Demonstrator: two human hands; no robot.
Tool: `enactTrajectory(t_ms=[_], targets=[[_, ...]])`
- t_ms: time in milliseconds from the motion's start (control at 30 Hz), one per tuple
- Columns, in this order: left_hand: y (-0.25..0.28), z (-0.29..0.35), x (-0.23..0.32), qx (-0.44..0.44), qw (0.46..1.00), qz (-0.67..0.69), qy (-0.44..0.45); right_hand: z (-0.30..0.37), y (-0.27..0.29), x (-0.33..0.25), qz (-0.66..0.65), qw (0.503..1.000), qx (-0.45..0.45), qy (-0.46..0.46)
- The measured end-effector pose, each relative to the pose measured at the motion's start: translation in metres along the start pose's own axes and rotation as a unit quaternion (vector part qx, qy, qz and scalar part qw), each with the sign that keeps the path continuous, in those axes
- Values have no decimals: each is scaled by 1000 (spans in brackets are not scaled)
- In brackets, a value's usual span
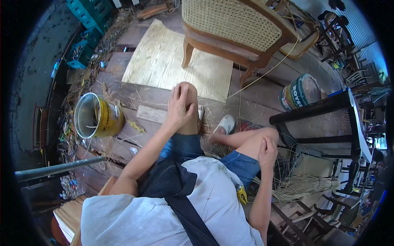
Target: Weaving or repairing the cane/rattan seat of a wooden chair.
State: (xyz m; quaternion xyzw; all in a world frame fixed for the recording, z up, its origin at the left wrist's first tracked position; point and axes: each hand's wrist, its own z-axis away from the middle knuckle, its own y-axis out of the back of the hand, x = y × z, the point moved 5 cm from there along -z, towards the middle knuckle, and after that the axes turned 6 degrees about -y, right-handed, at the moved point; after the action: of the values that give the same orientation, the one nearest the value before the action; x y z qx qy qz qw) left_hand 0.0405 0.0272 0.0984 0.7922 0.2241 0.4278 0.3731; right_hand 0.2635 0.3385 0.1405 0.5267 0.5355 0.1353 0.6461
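Observation:
My left hand [179,107] lies over my left knee, its fingers stretched out and a little apart, holding nothing. On the outer side of my right knee rests my right hand [267,152]; its fingers lie against the leg and no object shows in it. In front of my knees stands a wooden chair [244,53] with a woven cane back, one leg on a pale plywood sheet [164,53]. A long thin cane strand [262,76] trails from the chair toward the floor. Yellow-handled tool [242,195] sits at my right hip, partly hidden by my shirt.
A yellow bucket [111,119] stands at the left, a green-labelled pail [301,92] at the right. Beside my right leg are a black-framed cane piece [320,123] and a bundle of cane strands [308,186]. A short board [151,114] lies on the planks; teal crates [88,16] stand far left.

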Motion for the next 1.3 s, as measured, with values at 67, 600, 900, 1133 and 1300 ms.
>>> enactTrajectory(t_ms=[67,600,900,1133,1300], targets=[[-3,-16,4,12,999,26,-22,-21,12,2,75,996,3,49],[-76,-114,33,-327,908,-66,-254,-145,-56,11,45,862,-359,354],[-104,-132,35,-440,872,-84,-198,-140,-28,-9,-28,970,-242,22],[-76,-72,65,-629,770,14,-103,-27,50,-62,-63,914,-400,-17],[-52,-47,150,-706,654,269,36,1,101,-96,-39,948,-261,-177]])
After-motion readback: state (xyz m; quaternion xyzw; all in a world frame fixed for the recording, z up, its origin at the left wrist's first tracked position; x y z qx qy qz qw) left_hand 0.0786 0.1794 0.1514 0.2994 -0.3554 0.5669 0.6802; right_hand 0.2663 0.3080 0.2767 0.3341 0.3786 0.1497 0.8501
